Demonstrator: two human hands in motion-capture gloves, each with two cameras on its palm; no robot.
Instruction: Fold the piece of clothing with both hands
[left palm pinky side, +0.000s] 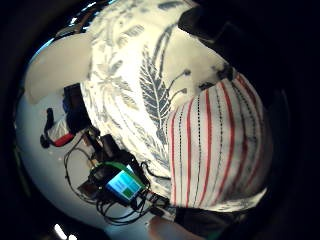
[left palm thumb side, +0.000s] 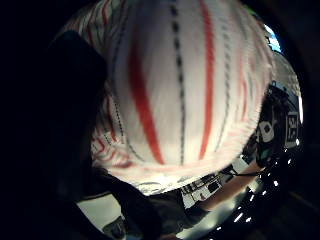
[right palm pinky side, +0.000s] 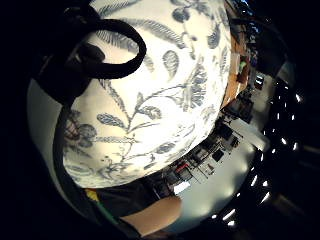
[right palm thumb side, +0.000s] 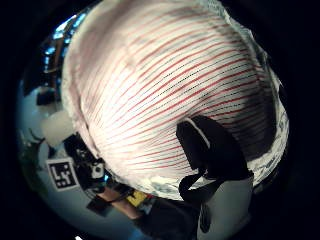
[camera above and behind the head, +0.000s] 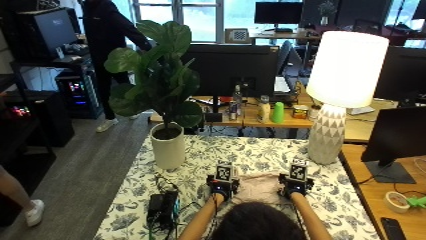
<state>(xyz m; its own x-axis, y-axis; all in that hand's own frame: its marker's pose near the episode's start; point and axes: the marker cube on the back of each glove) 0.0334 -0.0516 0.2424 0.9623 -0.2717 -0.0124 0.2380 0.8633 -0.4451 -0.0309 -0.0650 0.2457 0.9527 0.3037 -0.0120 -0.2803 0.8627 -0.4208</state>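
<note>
- Clothing (camera above and behind the head: 258, 186), striped, lies on the floral tablecloth (camera above and behind the head: 200, 165) between both hands, partly hidden by the head.
- We cannot tell whether left hand (camera above and behind the head: 221, 189) or right hand (camera above and behind the head: 295, 186) grips it.

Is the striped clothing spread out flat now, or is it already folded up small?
Folded small: the striped clothing is a compact bundle between the left hand and right hand on the floral tablecloth.

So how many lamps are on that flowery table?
1. The lamp stands at the far right of the table, beyond the right hand. The person's head hides part of the near edge, so something small could be missed.
</note>
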